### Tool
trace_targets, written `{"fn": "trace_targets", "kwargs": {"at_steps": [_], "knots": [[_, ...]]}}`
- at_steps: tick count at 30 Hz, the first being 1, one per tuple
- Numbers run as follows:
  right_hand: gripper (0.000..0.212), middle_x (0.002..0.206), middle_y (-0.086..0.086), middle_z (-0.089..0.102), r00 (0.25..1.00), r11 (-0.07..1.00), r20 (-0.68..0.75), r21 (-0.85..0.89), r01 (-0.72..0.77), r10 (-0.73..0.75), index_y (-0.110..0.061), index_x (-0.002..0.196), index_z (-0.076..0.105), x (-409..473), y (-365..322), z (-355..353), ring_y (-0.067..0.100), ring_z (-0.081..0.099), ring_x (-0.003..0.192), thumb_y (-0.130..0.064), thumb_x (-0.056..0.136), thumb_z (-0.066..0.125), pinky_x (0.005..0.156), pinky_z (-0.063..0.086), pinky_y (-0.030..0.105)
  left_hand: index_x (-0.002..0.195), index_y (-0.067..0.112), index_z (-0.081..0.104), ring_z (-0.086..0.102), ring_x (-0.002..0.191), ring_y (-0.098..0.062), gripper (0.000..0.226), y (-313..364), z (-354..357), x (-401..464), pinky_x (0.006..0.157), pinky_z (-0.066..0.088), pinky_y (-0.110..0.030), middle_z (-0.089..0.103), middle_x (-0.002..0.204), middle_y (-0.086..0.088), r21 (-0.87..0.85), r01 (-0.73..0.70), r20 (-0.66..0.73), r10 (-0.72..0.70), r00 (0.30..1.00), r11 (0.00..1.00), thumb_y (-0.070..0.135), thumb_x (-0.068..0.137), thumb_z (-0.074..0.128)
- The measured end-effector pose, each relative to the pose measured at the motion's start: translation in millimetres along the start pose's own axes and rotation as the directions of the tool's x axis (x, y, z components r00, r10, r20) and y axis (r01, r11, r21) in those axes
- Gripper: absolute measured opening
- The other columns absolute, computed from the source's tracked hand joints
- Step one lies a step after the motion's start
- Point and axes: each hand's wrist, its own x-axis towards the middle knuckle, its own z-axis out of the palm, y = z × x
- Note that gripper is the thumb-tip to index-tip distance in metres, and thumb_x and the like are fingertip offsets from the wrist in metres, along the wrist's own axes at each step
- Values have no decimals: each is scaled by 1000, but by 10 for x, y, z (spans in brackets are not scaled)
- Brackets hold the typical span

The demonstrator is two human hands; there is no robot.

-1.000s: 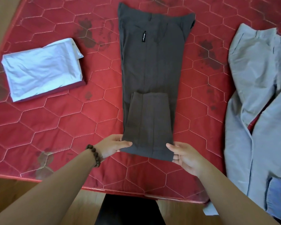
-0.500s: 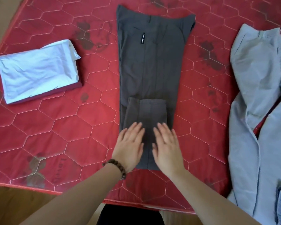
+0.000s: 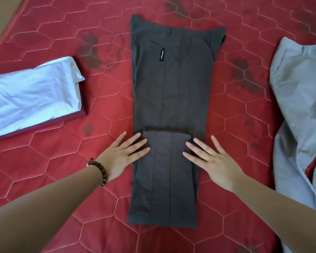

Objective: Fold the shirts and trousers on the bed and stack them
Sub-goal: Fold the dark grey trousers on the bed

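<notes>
Dark trousers [image 3: 170,99] are laid lengthwise mid-bed [image 3: 53,170], hem end doubled over, and pressed at both edges by flat, spread left hand [image 3: 123,157] and right hand [image 3: 211,161], nothing gripped, likely to flatten the fold.

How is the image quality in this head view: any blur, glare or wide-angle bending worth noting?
Head view: soft, even daylight with no hard shadows. The white folded shirt is bright and nearly washed out. The dark grey trousers are sharp enough to show seams, though their label text is unreadable. Both the left hand and right hand look slightly soft. The mattress quilting lines bow towards the edges.
</notes>
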Motion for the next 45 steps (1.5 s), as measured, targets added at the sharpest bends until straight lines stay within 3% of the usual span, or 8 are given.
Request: {"fn": "trace_targets", "kwargs": {"at_steps": [10, 15, 18, 20, 26, 30, 39, 45], "knots": [[92, 158, -6, 18, 978, 915, 109, 384, 125, -180, -36, 148, 30, 233, -233, -127, 10, 8, 147, 9, 74, 60, 118, 2, 37, 147, 36, 34, 6, 147, -8, 67, 101, -104, 161, 121, 2, -33, 17, 157, 13, -399, -44, 94, 88, 992, 916, 19, 83, 47], [22, 101, -30, 67, 885, 89, 439, 886, -455, 155, -36, 110, 67, 346, -40, -707, -10, 56, 109, -26, 90, 65, 95, 40, 13, 107, 36, 67, 58, 114, -16, 26, -156, -209, 286, 103, 40, -31, 65, 116, 13, -838, 516, 480, -211, 852, 179, 49, 88, 56], [40, 111, -17, 70, 788, -412, 575, 787, -459, 219, -26, 114, 63, 520, 197, -799, 3, 63, 108, -51, 84, 57, 98, 44, 30, 94, 6, 68, 69, 79, -14, 32, -234, -570, 522, 74, 52, -20, 73, 96, -4, -860, 420, 501, -321, 804, -291, 32, 97, 52], [42, 117, -6, 69, 740, -553, 623, 721, -418, 254, -17, 119, 63, 623, 250, -765, 11, 64, 111, -47, 92, 53, 101, 45, 35, 96, 5, 68, 70, 87, -18, 27, -189, -689, 659, 80, 55, -26, 74, 96, -6, -830, 419, 542, -355, 762, -367, 27, 98, 52], [18, 111, -12, 69, 695, -209, 513, 853, -478, 503, -28, 110, 65, 625, 23, -515, 7, 62, 107, -28, 99, 52, 99, 48, 35, 101, 24, 65, 63, 98, -1, 12, -90, -726, 652, 91, 49, -21, 69, 105, 11, -903, 428, 394, -484, 781, -44, 22, 98, 53], [21, 109, -12, 67, 649, -228, 481, 870, -437, 590, -21, 115, 63, 553, -169, -534, 7, 62, 105, -24, 100, 48, 90, 48, 26, 101, 23, 66, 65, 100, -6, 14, -3, -673, 616, 90, 51, -26, 71, 105, 8, -902, 407, 420, -500, 757, -142, 20, 98, 52], [17, 92, 2, 62, 468, -6, 499, 689, -724, 729, -9, 101, 58, 390, -457, -471, 23, 60, 89, -24, 94, 58, 75, 49, 34, 81, 11, 48, 48, 69, -20, 15, 381, -599, 551, 59, 36, -30, 49, 72, 2, -585, 802, 481, -744, 464, 122, 21, 89, 54], [49, 150, 10, 40, 798, 760, -174, 472, -446, 577, -6, 139, 47, 917, -425, -454, 26, 29, 143, -21, 93, 52, 116, 26, 49, 127, 8, 56, 47, 127, -27, 45, 405, -575, 886, 105, 39, -44, 53, 134, -10, -369, 395, -219, -492, 842, 841, 20, 85, 46]]}}
